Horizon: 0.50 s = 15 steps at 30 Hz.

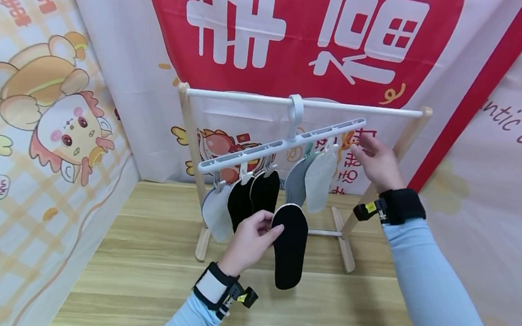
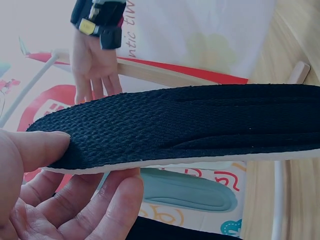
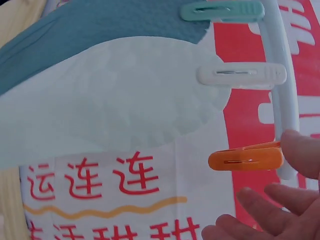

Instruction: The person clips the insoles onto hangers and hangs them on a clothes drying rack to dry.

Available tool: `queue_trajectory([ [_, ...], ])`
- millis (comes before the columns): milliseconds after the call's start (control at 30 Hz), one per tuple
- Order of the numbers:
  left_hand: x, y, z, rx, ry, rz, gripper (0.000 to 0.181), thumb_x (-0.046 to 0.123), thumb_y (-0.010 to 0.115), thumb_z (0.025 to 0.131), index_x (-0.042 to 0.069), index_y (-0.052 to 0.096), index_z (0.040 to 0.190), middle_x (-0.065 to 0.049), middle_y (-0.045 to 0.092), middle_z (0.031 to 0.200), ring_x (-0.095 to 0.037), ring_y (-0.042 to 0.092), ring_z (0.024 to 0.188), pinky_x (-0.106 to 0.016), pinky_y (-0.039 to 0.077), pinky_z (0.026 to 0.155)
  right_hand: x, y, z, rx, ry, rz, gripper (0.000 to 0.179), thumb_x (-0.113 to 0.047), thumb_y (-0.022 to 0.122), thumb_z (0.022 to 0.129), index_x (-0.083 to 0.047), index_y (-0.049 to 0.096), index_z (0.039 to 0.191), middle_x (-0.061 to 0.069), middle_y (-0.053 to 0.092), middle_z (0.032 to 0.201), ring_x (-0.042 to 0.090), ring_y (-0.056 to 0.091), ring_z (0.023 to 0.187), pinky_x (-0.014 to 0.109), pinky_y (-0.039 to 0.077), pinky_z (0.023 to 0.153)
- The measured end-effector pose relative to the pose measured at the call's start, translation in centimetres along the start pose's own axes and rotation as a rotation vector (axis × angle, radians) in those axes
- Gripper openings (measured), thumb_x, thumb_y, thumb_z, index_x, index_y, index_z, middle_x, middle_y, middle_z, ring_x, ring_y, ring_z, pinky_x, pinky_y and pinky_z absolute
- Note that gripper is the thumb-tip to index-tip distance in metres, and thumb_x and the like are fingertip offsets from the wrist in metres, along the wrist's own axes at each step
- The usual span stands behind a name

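My left hand [image 1: 249, 239] pinches a black insole [image 1: 288, 253] by its upper end. In the left wrist view the thumb lies on its dark textured face and the fingers are under its white edge. My right hand [image 1: 377, 160] is at the right end of a pale clip hanger [image 1: 271, 147], beside an orange clip [image 3: 246, 158] with nothing in it. Its fingers are loosely spread; whether the thumb touches the hanger I cannot tell. A white insole [image 3: 125, 95] hangs from a white clip [image 3: 242, 74], and a grey-blue insole [image 3: 110, 27] from a green clip [image 3: 222, 11].
The hanger's hook [image 1: 296, 109] sits on the white rail [image 1: 363, 109] of a wooden-legged stand, and the hanger tilts up to the right. On its left half hang two black insoles [image 1: 264, 192] and a pale insole [image 1: 216, 213]. The wood-grain tabletop [image 1: 148, 277] lies below.
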State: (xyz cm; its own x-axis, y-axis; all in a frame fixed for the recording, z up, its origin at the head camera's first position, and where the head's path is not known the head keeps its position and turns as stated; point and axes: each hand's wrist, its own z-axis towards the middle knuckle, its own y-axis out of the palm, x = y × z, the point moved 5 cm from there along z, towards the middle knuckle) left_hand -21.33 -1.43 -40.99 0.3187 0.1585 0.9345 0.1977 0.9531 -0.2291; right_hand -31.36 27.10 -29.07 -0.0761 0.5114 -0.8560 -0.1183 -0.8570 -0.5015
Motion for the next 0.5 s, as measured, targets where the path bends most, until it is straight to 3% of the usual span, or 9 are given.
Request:
queue_trajectory([
  [267,0.1,0.0,0.2,0.001,0.017,0.052,0.019,0.026,0.067,0.096,0.009,0.065,0.105,-0.001,0.067,0.09,-0.012,0.063,0.08,-0.026,0.055,0.073,-0.3,1.1,1.9,-0.126,0.03,0.132,0.072,-0.052,0.053,0.097,-0.03,0.023,0.158,0.004,0.032,0.158,0.032,0.029,0.141,0.056,0.027,0.113],
  [500,0.0,-0.1,0.2,0.004,0.018,0.057,0.019,0.025,0.068,0.096,0.009,0.065,0.104,-0.001,0.067,0.087,-0.012,0.063,0.077,-0.026,0.054,0.071,-0.3,1.7,2.4,-0.186,0.055,0.292,0.07,-0.045,0.053,0.099,-0.024,0.023,0.159,0.008,0.03,0.157,0.032,0.027,0.139,0.059,0.021,0.114],
])
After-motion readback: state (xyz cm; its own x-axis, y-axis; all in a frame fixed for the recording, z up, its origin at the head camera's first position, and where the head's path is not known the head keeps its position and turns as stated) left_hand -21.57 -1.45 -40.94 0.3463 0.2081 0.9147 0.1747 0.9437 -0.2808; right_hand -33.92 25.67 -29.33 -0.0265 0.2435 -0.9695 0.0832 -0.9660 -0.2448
